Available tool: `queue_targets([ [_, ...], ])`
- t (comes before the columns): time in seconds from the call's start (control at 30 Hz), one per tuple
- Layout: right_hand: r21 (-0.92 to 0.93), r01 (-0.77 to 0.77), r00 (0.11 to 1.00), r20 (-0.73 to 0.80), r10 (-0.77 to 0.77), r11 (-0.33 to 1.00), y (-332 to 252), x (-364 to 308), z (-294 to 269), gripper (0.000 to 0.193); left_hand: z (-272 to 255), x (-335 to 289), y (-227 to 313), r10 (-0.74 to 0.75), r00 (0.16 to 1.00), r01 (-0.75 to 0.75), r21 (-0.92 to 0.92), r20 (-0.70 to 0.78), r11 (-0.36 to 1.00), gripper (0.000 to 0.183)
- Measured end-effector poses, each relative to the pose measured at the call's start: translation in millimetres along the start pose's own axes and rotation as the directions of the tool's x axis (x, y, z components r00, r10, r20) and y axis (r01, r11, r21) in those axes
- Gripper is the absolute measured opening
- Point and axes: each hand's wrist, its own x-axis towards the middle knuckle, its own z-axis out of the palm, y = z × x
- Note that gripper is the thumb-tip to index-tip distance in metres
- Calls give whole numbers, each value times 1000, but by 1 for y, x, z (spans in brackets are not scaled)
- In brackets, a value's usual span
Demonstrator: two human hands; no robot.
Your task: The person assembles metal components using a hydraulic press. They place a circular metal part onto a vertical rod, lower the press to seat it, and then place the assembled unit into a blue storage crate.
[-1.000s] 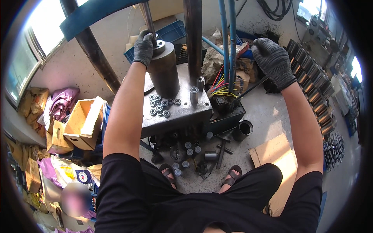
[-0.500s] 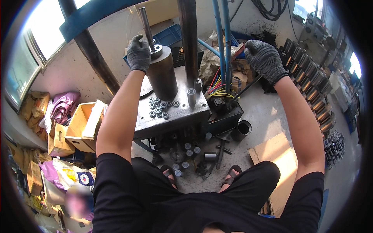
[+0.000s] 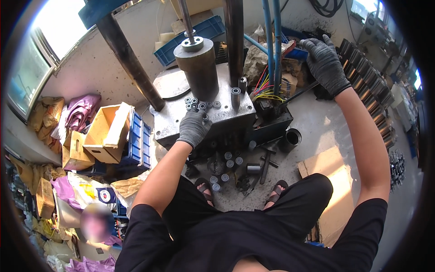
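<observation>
Small ring bearings [image 3: 194, 101] sit bunched toward the near edge of the steel worktop [image 3: 170, 119], on the near side of the tall cylinder [image 3: 197, 75]. The visible ones lie flat, end faces up: axes upright, no long side to match. My left hand [image 3: 194, 128] is right at them, most of the group just far of its fingertips, a few off to the right. Left is clearly the nearer hand. Its fingers bend down at the cluster; from here I can't tell whether they've got one. Farther out, the cylinder stands upright, ring [image 3: 193, 47] on top, rod [image 3: 185, 16] above. Small upright tube [image 3: 235, 97] to the right. My right hand [image 3: 324, 65] is well apart, right of the blue pipes [image 3: 271, 45], fingers loosely spread, nothing seen in it.
</observation>
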Motion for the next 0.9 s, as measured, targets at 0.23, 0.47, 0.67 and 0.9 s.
queue_targets([
  [0.23,-19,217,955,211,-208,976,-48,-54,-63,29,19,0,1,74,997,-78,181,29,980,25],
  [0.47,542,172,898,257,-357,823,-160,-127,-94,36,42,-1,25,309,939,-324,-84,-151,942,15],
  [0.67,882,-347,927,269,262,318,-211,-162,-1,49,25,-20,105,298,933,14,-849,201,528,25],
  [0.9,889,-387,921,363,140,244,-223,-160,0,43,24,-51,118,433,856,256,-959,284,124,50],
])
